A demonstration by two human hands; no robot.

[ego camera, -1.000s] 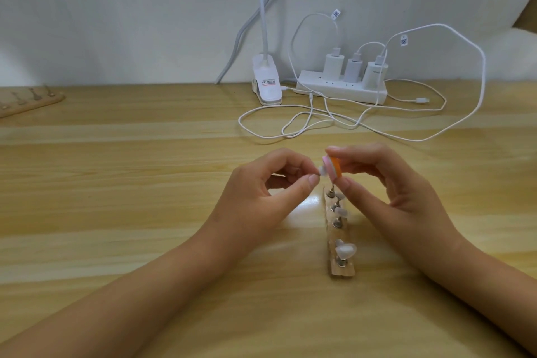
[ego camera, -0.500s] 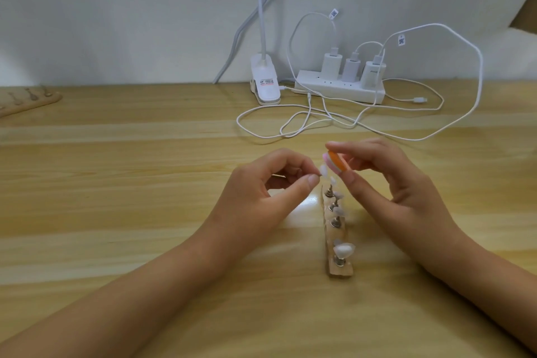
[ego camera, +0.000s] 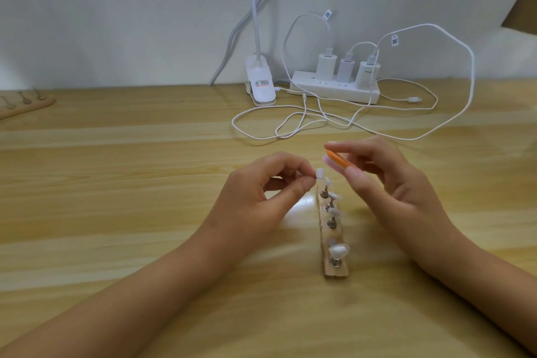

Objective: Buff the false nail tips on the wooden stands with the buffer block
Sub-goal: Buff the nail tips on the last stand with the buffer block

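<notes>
Pinching a small translucent-white false nail tip [ego camera: 320, 173], the left hand [ego camera: 258, 200] faces the right hand [ego camera: 386, 183], which grips an orange-and-pink buffer block [ego camera: 337, 160].

A narrow wooden stand [ego camera: 336, 271] lies on the bench [ego camera: 139, 189], with pale tips [ego camera: 338, 250] on its metal pegs [ego camera: 330, 223]. One tip [ego camera: 320, 174] is held up beyond its far end, near the tilted orange-pink buffer [ego camera: 338, 161].

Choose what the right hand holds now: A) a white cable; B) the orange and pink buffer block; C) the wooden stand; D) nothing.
B: the right hand pinches the orange and pink buffer block between thumb and fingers, while the left hand pinches a nail tip.
</notes>
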